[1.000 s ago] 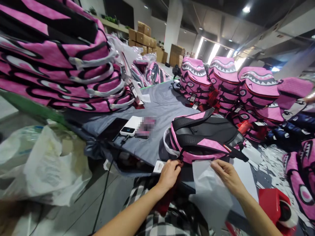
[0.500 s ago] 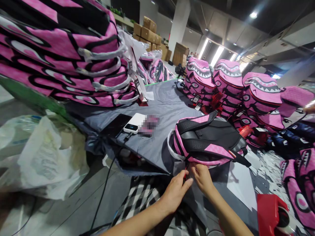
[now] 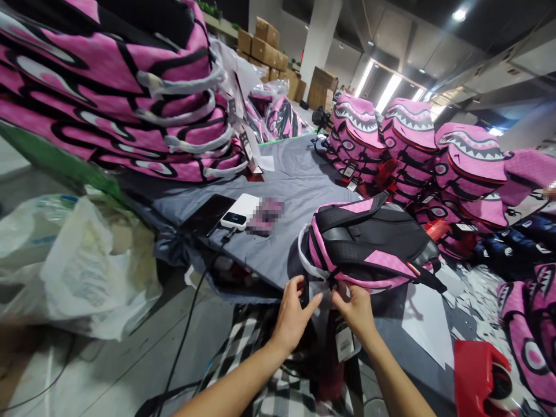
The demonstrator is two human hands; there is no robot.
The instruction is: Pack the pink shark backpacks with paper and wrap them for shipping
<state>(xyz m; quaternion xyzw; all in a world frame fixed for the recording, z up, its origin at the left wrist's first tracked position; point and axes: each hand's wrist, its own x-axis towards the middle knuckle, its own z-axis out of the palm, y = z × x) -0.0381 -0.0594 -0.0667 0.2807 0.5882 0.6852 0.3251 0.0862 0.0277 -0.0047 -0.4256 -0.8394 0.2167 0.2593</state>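
Observation:
A pink and black backpack [image 3: 369, 246] lies strap side up on the grey table cover [image 3: 295, 185], near its front edge. My left hand [image 3: 293, 313] and my right hand [image 3: 357, 310] meet just below the bag's near edge. Both pinch a thin clear wrap or tag string hanging from the bag; I cannot make out exactly what it is. A white barcode tag [image 3: 345, 341] dangles below my right hand.
Stacks of pink shark-face backpacks rise at the left [image 3: 117, 92] and the back right [image 3: 412, 150]. A white power bank [image 3: 240, 211] and a dark phone [image 3: 208, 211] lie on the cover. White plastic bags [image 3: 78, 272] sit at left. A red tape dispenser [image 3: 482, 376] and white sheet [image 3: 423, 324] lie at right.
My right hand left the clear sheet and came in to meet my left hand at the bag's near edge. Both hands now pinch something there, and a hanging tag shows below.

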